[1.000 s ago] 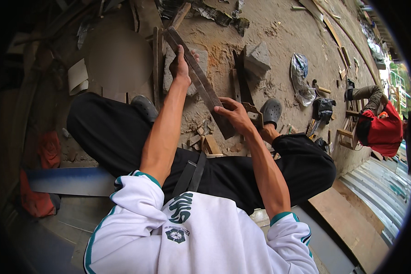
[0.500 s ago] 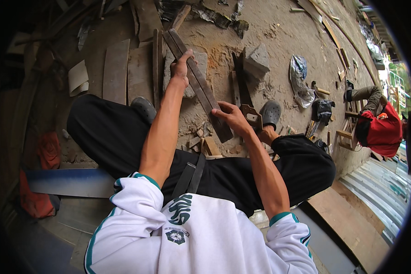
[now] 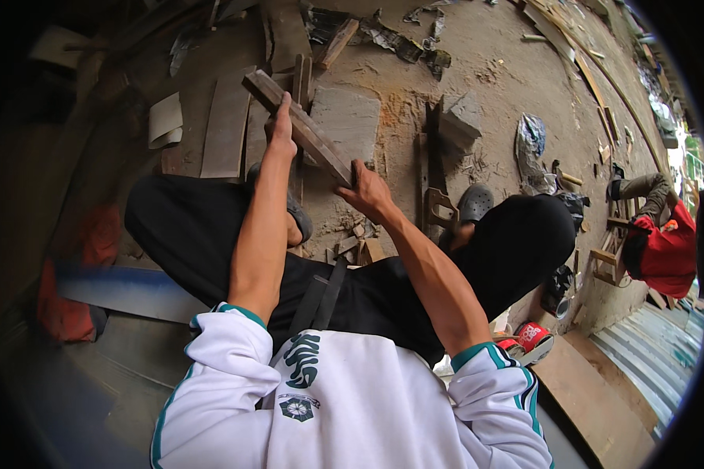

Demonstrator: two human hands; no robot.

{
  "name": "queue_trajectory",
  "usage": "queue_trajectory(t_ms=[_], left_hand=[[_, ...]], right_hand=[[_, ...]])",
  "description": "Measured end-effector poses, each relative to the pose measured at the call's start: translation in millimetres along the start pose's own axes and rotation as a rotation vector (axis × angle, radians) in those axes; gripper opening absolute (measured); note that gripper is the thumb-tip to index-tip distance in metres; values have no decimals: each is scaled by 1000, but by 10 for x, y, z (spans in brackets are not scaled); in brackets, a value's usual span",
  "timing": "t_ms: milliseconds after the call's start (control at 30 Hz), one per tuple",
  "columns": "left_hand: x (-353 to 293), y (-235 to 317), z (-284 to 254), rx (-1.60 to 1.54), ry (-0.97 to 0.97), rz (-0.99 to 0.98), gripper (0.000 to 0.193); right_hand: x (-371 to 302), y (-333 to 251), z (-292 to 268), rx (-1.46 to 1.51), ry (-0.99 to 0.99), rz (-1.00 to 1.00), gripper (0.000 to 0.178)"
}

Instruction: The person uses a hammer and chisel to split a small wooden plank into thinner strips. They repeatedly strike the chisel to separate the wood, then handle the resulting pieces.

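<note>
Both my hands hold a dark wooden bar (image 3: 323, 145) out in front of me, slanting from upper left down to the right. It looks like two strips lying side by side, though I cannot tell for sure. My left hand (image 3: 283, 129) is closed on its upper part, fingers partly hidden. Around the lower end, my right hand (image 3: 368, 191) grips with the thumb and fingers. Beneath the bar lies a flat grey slab (image 3: 352, 117). A handsaw with a wooden handle (image 3: 443, 209) stands by my right foot, close to a rough concrete block (image 3: 460, 123).
Wooden boards (image 3: 225, 129) lie to the left, and small wood offcuts (image 3: 361, 238) sit between my feet. A blue-tinted metal sheet (image 3: 125, 291) is at my left. Crumpled plastic (image 3: 530, 152) lies right. A person in red (image 3: 669, 242) sits at far right.
The bar has moved to the left and been turned, so that it lies less steep and shows another side. Both hands went with it and still hold it. The view has shifted slightly.
</note>
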State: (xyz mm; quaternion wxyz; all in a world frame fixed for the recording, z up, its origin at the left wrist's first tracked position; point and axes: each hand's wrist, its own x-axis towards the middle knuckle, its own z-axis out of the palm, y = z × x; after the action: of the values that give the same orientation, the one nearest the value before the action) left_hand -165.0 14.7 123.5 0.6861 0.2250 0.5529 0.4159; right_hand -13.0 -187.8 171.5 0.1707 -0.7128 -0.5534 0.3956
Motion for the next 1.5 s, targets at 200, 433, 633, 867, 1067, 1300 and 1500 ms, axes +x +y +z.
queue_trajectory(t_ms=[200,433,633,867,1067,1300,1500], left_hand=[[-170,121,-506,132,154,-10,76],[-147,-808,-801,1012,251,81,68],[-156,-1183,-686,1562,102,-171,109],[34,-1245,-633,1555,186,-168,109],[399,-1462,-922,1629,298,-75,95],[127,-1070,-826,1545,74,-117,104],[60,-980,-854,1377,24,-74,111]], right_hand=[[318,118,113,176,64,167,74],[304,751,253,352,222,524,85],[204,678,321,362,199,597,81],[183,561,190,182,123,631,73],[197,569,194,107,98,542,71],[192,680,285,188,72,514,69],[213,789,371,186,87,500,73]])
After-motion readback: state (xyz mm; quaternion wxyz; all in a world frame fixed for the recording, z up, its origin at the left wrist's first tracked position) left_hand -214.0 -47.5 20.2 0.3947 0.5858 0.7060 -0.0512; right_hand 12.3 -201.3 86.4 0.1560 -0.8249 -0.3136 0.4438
